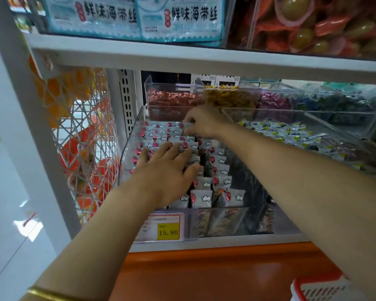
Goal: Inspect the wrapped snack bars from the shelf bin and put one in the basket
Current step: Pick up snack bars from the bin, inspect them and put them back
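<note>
A clear plastic shelf bin (129, 148) holds several rows of grey wrapped snack bars (220, 180) printed with red circles and white clouds. My left hand (164, 170) lies flat on the left rows with its fingers straight and spread. Farther back, my right hand (201, 123) pinches one wrapped snack bar (188, 128) at the rear of the bin. The corner of a red and white basket (319, 288) shows at the bottom right, below my right forearm.
A yellow price tag reading 15.80 (168, 231) hangs on the bin's front. A second clear bin of wrapped snacks (291, 131) stands to the right, candy bins behind. A white shelf board (204, 59) runs above. A wire rack (83, 148) stands to the left.
</note>
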Motion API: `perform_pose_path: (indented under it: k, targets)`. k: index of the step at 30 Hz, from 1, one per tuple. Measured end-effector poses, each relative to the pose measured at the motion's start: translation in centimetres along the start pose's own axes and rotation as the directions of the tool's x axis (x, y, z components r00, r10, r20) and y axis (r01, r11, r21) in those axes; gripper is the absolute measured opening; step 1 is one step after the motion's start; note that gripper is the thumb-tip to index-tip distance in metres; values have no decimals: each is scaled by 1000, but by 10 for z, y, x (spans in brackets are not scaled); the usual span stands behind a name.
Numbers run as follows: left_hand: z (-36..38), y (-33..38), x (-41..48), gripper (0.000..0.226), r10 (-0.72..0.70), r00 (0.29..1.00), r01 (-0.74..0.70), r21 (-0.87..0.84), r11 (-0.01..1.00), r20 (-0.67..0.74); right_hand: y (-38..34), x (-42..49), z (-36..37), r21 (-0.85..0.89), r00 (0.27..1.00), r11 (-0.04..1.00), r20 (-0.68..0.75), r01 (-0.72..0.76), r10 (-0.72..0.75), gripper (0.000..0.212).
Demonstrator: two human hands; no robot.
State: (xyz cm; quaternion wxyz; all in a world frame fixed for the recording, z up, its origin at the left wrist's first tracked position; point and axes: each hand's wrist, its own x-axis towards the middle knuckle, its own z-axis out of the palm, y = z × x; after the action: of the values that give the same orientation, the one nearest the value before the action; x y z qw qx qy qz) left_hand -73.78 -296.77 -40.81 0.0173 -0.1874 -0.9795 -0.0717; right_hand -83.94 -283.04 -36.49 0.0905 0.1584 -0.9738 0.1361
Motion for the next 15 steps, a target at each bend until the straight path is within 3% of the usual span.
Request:
perform_pose_path:
  k: [1,3,7,10,15]
  targets:
    - [0,0,0,62,1,1000,-1,-5,1000,1,0,1,1,-56,997,998,75,14,-10,12]
    - [1,0,1,60,5,1000,-5,-15,1000,4,2,6,1,-53,995,999,95,-9,14,23]
    - [-1,0,-1,58,-1,1000,1,-63,998,8,8,22,-5,91,983,990,-138,-108,120,20]
    - [-4,1,-3,57,2,1000,-1,-96,995,10,10,35,-1,-29,963,984,-213,-173,163,14]
    - [-8,1,-5,55,10,1000,-9,-127,992,7,5,35,16,-280,967,937,-201,-211,158,23]
